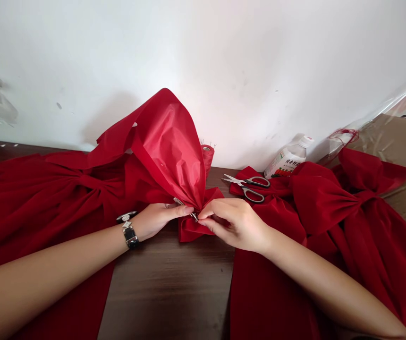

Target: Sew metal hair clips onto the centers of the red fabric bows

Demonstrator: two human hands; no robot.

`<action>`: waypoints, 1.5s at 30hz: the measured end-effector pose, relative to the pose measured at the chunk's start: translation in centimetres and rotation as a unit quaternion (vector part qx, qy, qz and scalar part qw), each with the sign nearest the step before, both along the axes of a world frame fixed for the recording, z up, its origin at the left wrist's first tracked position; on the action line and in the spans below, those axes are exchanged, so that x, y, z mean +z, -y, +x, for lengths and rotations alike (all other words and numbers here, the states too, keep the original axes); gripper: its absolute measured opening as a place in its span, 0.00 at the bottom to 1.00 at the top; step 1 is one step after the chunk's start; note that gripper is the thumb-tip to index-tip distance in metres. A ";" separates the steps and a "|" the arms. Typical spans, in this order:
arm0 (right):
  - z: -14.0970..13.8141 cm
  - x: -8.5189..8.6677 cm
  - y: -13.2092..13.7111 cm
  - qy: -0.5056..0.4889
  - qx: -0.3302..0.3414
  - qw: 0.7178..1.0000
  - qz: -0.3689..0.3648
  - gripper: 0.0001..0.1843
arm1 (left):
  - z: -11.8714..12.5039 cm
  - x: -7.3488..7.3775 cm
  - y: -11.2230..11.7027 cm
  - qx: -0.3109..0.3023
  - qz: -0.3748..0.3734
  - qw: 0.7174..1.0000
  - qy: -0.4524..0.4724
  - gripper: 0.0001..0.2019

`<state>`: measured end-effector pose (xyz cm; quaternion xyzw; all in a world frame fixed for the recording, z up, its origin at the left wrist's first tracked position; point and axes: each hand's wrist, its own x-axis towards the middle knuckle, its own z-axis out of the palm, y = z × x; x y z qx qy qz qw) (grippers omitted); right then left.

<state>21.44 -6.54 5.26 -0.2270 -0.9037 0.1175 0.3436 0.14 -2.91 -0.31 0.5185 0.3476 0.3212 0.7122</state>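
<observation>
A gathered piece of glossy red fabric rises in a tall fold from a pinched point at the middle of the table. My left hand grips the fabric's lower gathers from the left. A thin metal pin passes through the gathers just above those fingers. My right hand pinches the pin's tip and the fabric from the right. A small red velvet bow loop lies under the pinched point. A black and silver bracelet circles my left wrist.
Large red velvet bows lie on both sides of the dark wooden table. Black-handled scissors, a white plastic bottle and a red ribbon spool stand behind my hands, against a white wall.
</observation>
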 end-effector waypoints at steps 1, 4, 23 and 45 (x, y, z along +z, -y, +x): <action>0.1 -0.1 0.0 0.004 0.000 1.000 0.022 0.04 | -0.1 -0.1 0.0 0.001 0.003 1.000 -0.003 0.21; 0.2 -0.2 0.1 0.029 0.001 0.993 0.114 0.08 | -0.3 -0.4 0.0 0.006 0.014 1.000 -0.025 0.19; 0.4 -0.3 0.4 0.097 -0.019 0.971 0.220 0.12 | -0.3 -0.6 0.0 0.019 0.018 0.999 -0.046 0.21; -0.2 -0.1 1.1 0.116 -0.050 0.977 0.171 0.12 | -0.4 -0.6 0.1 0.009 0.060 0.994 -0.089 0.20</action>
